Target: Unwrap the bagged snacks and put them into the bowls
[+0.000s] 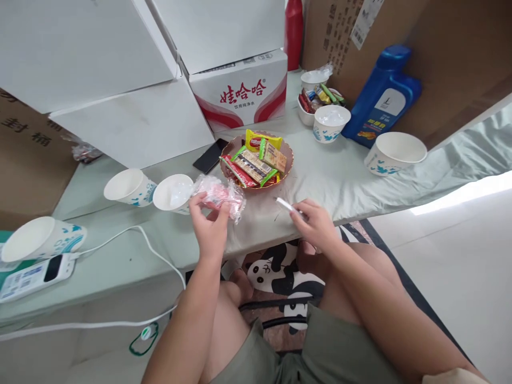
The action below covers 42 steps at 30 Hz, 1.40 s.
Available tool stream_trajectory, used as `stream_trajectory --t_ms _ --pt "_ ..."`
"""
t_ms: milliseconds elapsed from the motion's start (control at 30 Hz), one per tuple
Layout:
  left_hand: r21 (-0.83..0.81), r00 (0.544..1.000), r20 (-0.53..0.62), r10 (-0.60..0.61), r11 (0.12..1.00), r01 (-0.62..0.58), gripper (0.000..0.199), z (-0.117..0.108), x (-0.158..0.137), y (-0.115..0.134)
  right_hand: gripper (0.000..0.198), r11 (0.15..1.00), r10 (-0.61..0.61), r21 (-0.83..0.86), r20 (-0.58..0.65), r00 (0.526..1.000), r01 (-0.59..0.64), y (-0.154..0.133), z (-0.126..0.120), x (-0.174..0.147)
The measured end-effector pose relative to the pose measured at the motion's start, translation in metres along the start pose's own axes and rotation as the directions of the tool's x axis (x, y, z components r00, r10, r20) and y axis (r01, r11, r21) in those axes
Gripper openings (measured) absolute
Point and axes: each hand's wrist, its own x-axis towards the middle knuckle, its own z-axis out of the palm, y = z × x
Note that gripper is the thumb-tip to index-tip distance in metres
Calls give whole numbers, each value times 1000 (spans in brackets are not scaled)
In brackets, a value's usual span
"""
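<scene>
My left hand [210,224] pinches a crinkled clear plastic packet [224,195] with something pink and red inside. It is held above the table's near edge, beside a paper bowl [172,193] with clear plastic in it. My right hand [316,223] is closed on a slim white pen-like tool [285,204]. The tool's thin dark tip points left toward the packet, a short way from it; its exact kind is unclear. Just behind both hands sits a scalloped brown dish [290,160] heaped with wrapped snack bars [254,164] and a yellow wafer packet [263,141].
Paper bowls stand left [128,188] and right [394,154]. A black phone [210,156] lies by the dish. At the left, a white power bank [38,277] trails a white cable [150,242]. Boxes [240,96] and a blue bottle [380,101] line the back.
</scene>
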Motion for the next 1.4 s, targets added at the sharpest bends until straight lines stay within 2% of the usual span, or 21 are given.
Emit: stream_trajectory --t_ms 67,167,233,300,333,400,433,500,567,633,733,800,967,1067,1133,1200,1300,1367,1400 --pt "140 992 89 -95 987 82 43 -7 3 -3 32 978 25 -204 -38 999 -33 12 -7 5" --pt "403 959 182 -216 906 128 45 -19 7 -3 34 892 81 -436 -103 991 -118 27 -13 12" --pt "535 952 187 -242 838 108 45 -25 11 -1 36 854 44 -494 -248 968 -165 30 -13 16" --pt "611 960 185 -212 790 56 39 -29 16 0 38 882 -52 -459 -317 947 -105 24 -8 17" --pt "629 964 187 -188 776 30 35 -30 18 0 37 911 -112 -413 -283 953 -15 18 -2 16" --pt "623 967 198 -158 782 0 30 -31 21 -1 35 941 -245 -269 -113 963 207 5 12 13" --pt "595 962 220 -164 804 0 29 -30 22 -2 35 936 -308 -189 -27 951 298 -2 22 10" --pt "502 924 319 -209 865 23 29 -28 20 -2 42 915 -392 -72 74 917 397 -14 40 6" --pt "423 865 435 -248 905 47 31 -26 15 -1 54 907 -415 -41 90 905 420 -21 56 3" --pt "376 827 501 -253 925 56 31 -24 9 1 52 916 -393 -60 70 917 397 -24 65 3" --pt "319 841 498 -211 946 48 27 -23 4 4 27 936 -350 -39 23 936 351 -20 63 8" --pt "280 873 446 -199 957 75 25 -24 6 5 19 947 -321 24 3 947 321 -16 53 11" --pt "241 921 259 -293 942 232 20 -30 21 -3 17 978 -162 115 -120 979 176 0 22 14" --pt "302 907 201 -369 905 301 19 -33 28 -12 20 990 5 136 -189 982 21 10 8 17" --pt "408 887 181 -425 853 326 19 -35 30 -16 24 993 79 99 -231 970 -57 15 2 19" --pt "498 906 149 -395 822 277 18 -34 30 -16 27 997 75 17 -322 944 -74 16 -2 20" --pt "436 968 188 -164 898 67 20 -28 23 -9 30 994 -72 -105 -443 894 28 9 -1 17" --pt "357 957 289 -27 930 -82 30 -21 17 -4 31 970 -229 -165 -376 898 179 4 6 15" --pt "347 941 338 -2 930 -123 35 -18 14 -3 33 951 -293 -190 -312 904 243 2 10 14"
